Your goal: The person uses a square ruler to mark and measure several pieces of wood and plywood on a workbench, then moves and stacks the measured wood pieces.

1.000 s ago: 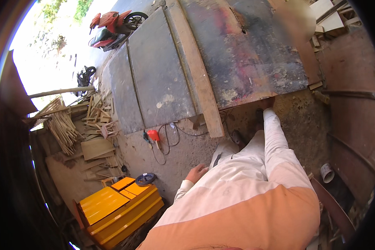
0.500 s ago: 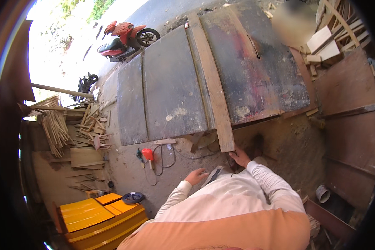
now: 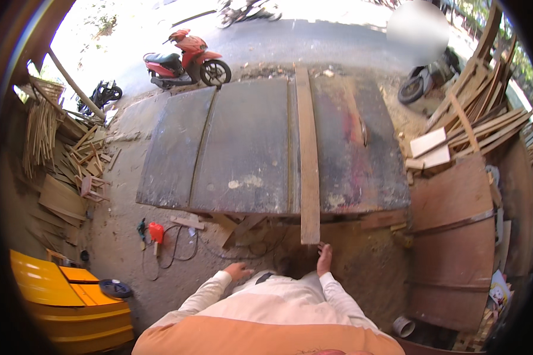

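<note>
A long wooden plank [image 3: 306, 155] lies lengthwise on a big dark metal saw table [image 3: 243, 148], its near end sticking out over the table's front edge. My right hand [image 3: 324, 259] reaches up just below that near end, fingers together; whether it touches the plank I cannot tell. Lower and nearer my body, my left hand [image 3: 238, 271] hangs holding nothing that I can see. A saw blade [image 3: 362, 131] stands in the reddish right part of the table.
A red power tool [image 3: 156, 232] with its cord lies on the dirt floor to the left. A yellow box [image 3: 65, 299] stands at lower left. Scrap wood [image 3: 71, 160] piles up left, planks [image 3: 468, 118] right. A red scooter [image 3: 186, 57] is parked beyond the table.
The view has swung so the table now sits straight ahead. My right hand has moved up toward the plank's near end. My left hand stays near my body.
</note>
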